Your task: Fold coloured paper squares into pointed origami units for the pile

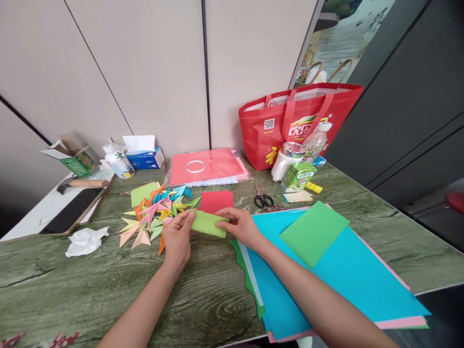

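Observation:
Both my hands hold a folded light green paper just above the green wood-grain table. My left hand pinches its left end. At its right end my right hand has fingers closed over the fold. A pile of folded paper shapes in several colours lies left of my hands. A red square sheet lies just behind the green paper. To the right a stack of large sheets with a blue one on top carries a green sheet.
Scissors lie behind my right hand. Behind them are a red shopping bag, a white jug, a green carton and pink sheets with a tape ring. A crumpled tissue, a tissue box and a tablet are at left.

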